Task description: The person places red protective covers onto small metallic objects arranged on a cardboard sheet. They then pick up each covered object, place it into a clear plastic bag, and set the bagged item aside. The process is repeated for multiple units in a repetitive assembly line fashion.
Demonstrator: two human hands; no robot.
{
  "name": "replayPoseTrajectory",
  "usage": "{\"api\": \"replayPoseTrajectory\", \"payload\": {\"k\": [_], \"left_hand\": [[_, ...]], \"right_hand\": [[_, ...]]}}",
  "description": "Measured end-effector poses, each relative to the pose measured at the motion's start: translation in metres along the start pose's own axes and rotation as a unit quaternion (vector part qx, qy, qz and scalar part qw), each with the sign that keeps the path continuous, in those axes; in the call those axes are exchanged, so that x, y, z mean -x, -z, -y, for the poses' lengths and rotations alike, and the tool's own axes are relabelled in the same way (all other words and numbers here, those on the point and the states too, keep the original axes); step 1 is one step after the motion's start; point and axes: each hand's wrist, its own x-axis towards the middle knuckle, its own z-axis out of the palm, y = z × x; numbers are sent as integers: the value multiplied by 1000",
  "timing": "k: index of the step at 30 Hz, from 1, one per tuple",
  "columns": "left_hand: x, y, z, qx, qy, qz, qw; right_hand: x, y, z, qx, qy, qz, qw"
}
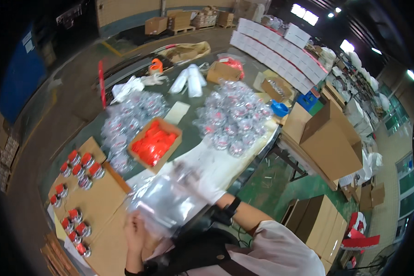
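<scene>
A stack of clear plastic bags [163,202] lies in front of me at the near edge of the table. My left hand [135,230] is bare, its fingers curled at the left edge of these bags. My right hand [204,186], in a white glove, is over the right side of the bags. Motion smears its fingers, and a greyish blur at their tips is too unclear to name. Just beyond is an open cardboard box [172,158] of red plastic pieces [152,141]. Small silver jars with red tops [96,170] stand in groups on cardboard to the left.
Two heaps of bagged clear round items, one left [133,115] and one right [237,115], lie across the table. White rolls [191,80] and an orange bottle [156,66] are farther back. A large open carton [333,138] stands to the right, beside stacked white boxes [276,50].
</scene>
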Motion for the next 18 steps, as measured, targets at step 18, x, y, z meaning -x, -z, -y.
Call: {"api": "replayPoseTrajectory", "payload": {"k": [18], "left_hand": [[-71,-135,50,-380,42,117,917]], "right_hand": [[-29,-9,-9,-46,-54,92,993]]}}
